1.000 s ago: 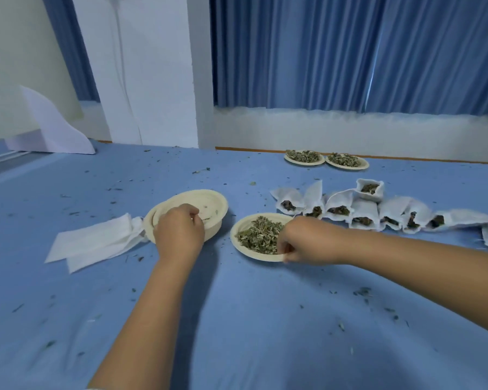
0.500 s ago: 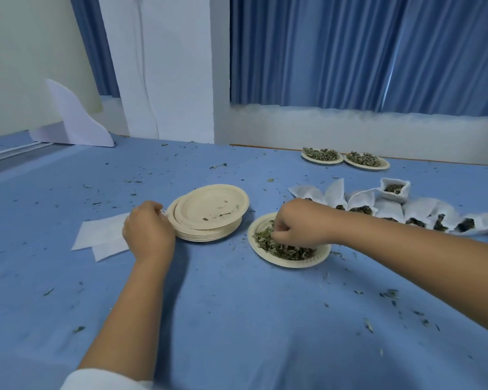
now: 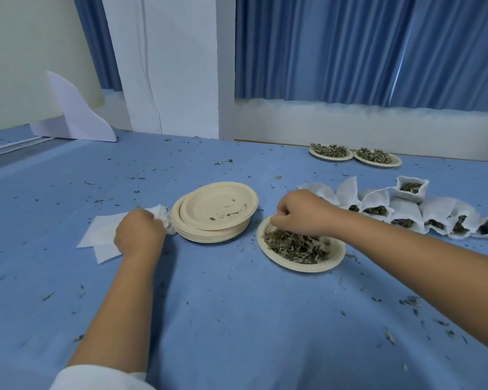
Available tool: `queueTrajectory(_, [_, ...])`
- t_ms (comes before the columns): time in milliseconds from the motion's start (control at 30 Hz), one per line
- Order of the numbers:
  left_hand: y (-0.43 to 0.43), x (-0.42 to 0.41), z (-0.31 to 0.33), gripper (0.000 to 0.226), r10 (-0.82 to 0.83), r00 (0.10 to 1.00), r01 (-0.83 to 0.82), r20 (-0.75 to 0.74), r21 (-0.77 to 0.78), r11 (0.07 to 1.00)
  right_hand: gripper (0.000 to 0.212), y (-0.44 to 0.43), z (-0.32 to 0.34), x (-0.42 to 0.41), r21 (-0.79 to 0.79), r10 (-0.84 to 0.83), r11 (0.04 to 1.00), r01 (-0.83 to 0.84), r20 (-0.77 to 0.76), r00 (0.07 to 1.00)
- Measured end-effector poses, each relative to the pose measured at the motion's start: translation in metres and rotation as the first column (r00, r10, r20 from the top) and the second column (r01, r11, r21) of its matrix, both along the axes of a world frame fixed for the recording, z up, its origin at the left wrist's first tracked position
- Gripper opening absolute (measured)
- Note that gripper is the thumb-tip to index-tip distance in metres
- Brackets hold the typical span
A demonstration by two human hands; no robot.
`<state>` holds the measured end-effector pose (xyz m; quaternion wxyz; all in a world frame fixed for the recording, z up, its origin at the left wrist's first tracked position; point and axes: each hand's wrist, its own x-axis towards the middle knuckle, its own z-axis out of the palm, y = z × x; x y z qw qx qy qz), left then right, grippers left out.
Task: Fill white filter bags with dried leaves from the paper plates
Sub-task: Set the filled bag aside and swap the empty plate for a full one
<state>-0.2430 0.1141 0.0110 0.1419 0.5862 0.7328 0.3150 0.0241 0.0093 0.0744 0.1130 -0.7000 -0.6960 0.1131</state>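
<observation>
Filter bag (image 3: 164, 218), gripped by left hand (image 3: 140, 235), lies left of right hand (image 3: 302, 212), whose curled fingers (image 3: 279, 218) pinch dried leaves (image 3: 293, 244), plate stack (image 3: 217, 209) between.

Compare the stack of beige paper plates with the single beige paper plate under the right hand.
The stack of beige paper plates is several plates high; the single beige paper plate under the right hand lies alone on the blue cloth. The stack's top plate holds only a few crumbs; the single plate carries a heap of dried leaves. Both are round, beige and rimmed.
</observation>
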Motion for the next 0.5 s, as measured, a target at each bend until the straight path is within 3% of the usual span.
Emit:
queueTrajectory(133, [-0.003,-0.005,0.004,0.012,-0.012,0.993,0.002,0.116,0.083,0.997,0.047,0.001,0.004,0.019,0.008,-0.046,0.999,0.047,-0.072,0.996])
queueTrajectory(167, [-0.004,-0.003,0.006,0.023,-0.01,0.989,-0.006,0.15,0.108,0.994,0.048,0.0,0.004,0.022,0.01,-0.052,0.999,0.053,-0.078,0.996])
queueTrajectory(233, [-0.01,0.005,0.015,0.023,-0.032,0.98,-0.009,0.198,0.201,0.98,0.047,0.0,0.001,0.027,0.011,-0.069,0.997,0.07,-0.083,0.994])
queueTrajectory(400, [-0.024,0.047,0.037,0.021,-0.199,0.963,0.096,0.181,0.459,0.883,0.018,-0.001,-0.008,0.034,0.021,-0.066,0.998,0.067,-0.027,0.997])
queueTrajectory(500, [-0.021,0.063,0.043,0.027,-0.205,0.964,0.097,0.167,0.497,0.862,0.008,-0.005,-0.013,0.035,0.035,-0.071,0.997,0.071,0.006,0.997])
